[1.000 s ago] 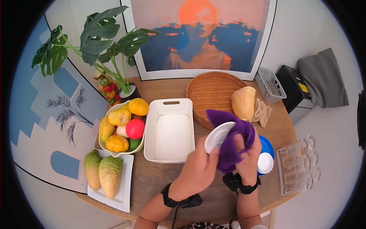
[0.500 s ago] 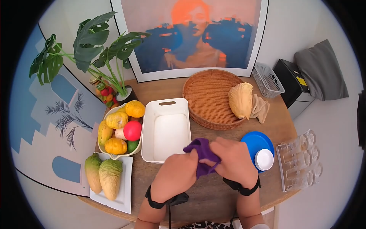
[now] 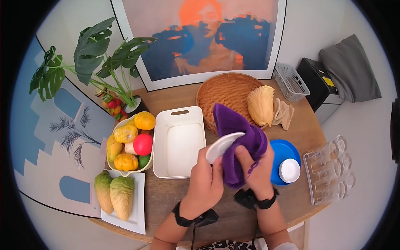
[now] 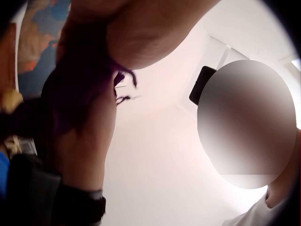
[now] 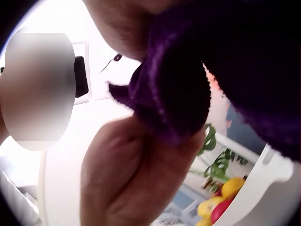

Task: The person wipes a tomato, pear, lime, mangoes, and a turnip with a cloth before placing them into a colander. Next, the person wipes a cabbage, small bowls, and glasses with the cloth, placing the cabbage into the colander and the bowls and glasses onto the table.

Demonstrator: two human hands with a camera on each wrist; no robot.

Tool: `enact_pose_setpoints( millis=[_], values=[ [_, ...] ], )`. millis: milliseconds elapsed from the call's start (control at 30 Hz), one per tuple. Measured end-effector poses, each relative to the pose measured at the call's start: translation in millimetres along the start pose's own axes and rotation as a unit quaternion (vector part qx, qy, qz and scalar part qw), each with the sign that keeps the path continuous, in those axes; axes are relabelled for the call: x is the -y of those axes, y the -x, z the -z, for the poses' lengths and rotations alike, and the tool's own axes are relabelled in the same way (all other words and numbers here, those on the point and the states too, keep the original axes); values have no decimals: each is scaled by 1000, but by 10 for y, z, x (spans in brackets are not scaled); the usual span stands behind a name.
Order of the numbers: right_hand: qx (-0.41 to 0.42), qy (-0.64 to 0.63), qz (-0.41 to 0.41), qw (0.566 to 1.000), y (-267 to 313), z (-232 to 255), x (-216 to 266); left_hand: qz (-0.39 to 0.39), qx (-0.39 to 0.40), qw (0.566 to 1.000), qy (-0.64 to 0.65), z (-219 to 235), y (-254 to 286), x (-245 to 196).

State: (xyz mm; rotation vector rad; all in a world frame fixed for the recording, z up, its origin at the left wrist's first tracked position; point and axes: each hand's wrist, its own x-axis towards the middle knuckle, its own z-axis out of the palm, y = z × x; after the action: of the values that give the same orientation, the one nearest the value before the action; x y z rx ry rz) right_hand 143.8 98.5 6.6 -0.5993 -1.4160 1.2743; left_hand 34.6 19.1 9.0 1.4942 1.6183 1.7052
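A small white dish (image 3: 224,146) stands tilted above the front of the table, its edge pinched by my left hand (image 3: 204,183) between thumb and fingers. Wrapped over the dish's right side is a purple cloth (image 3: 231,118), which my right hand (image 3: 259,173) grips with the thumb on top. One corner of the cloth sticks up and a thin loop hangs from it. In the right wrist view the bunched cloth (image 5: 160,94) fills the space by the left hand (image 5: 136,174). The dish's right part is hidden under the cloth.
Right of my hands, a blue plate (image 3: 278,152) bears a white bowl (image 3: 289,171), with a rack of glass mugs (image 3: 331,171) beyond. A white bin (image 3: 160,164), fruit bowl (image 3: 146,166) and cabbage plate (image 3: 139,204) stand left. Behind lies a wicker tray (image 3: 221,96).
Half a second ago both hands were lower, with the dish hidden behind hands and cloth. Now they have risen and the dish shows tilted again. The head view has shifted slightly.
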Motion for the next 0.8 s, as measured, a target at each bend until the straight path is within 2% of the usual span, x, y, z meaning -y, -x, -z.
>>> enact_pose_setpoints(
  millis=[33, 67, 100, 133, 167, 200, 233, 267, 300, 333, 367, 400, 433, 467, 500, 533, 567, 600, 667, 700, 733, 800],
  values=[
    [24, 57, 29, 998, -60, 106, 16, -1, 1, 1000, 2, 95, -28, -33],
    [25, 60, 30, 997, -115, 217, 58, 43, 98, 990, -93, 200, -54, -66],
    [121, 223, 100, 962, -169, 320, 120, 86, 190, 960, -186, 259, -62, -75],
    [212, 375, 167, 887, -201, 364, 152, 87, 185, 962, -183, 268, -40, -44],
    [229, 399, 204, 864, -181, 325, 119, 24, 224, 933, -282, 272, -5, 2],
    [231, 398, 204, 864, -141, 264, 101, -40, 262, 887, -378, 285, 12, 28],
    [253, 446, 204, 834, -94, 199, 85, -40, 263, 886, -379, 306, -1, 16],
    [273, 494, 202, 800, -70, 160, 77, -19, 282, 864, -418, 325, -30, -13],
    [272, 492, 194, 804, -86, 142, 108, 2, 299, 839, -455, 332, -56, -35],
    [271, 492, 194, 804, -108, 153, 119, 1, 300, 838, -455, 326, -77, -44],
    [221, 435, 185, 853, -132, 176, 126, -18, 176, 918, -354, 315, -99, -50],
    [170, 374, 174, 895, -145, 204, 130, -35, 46, 969, -242, 300, -109, -57],
    [141, 315, 118, 931, -133, 248, 132, 5, 6, 989, -147, 257, -109, -77],
    [141, 315, 118, 931, -118, 221, 130, 4, 7, 989, -147, 222, -107, -71],
    [54, 170, 59, 982, -102, 168, 123, -15, 31, 992, -119, 192, -99, -43],
    [-34, 19, -3, 999, -84, 130, 116, -34, 55, 994, -91, 149, -81, -11],
    [-33, -61, -34, 997, -66, 138, 96, -43, 54, 995, -65, 41, -45, 62],
    [-33, -62, -35, 997, -47, 114, 102, -43, 54, 995, -67, -36, -28, 104],
    [-70, -229, -151, 959, -11, 48, 131, -84, 45, 995, -16, -143, 0, 147],
    [-50, -180, -107, 977, -4, 27, 108, -51, 58, 997, -24, -96, 15, 149],
    [-49, -179, -107, 977, -8, 16, 98, -51, 58, 997, -24, -53, 10, 163],
    [-27, -39, 16, 999, -23, 7, 85, -25, 65, 998, -4, 15, -29, 181]
  ],
)
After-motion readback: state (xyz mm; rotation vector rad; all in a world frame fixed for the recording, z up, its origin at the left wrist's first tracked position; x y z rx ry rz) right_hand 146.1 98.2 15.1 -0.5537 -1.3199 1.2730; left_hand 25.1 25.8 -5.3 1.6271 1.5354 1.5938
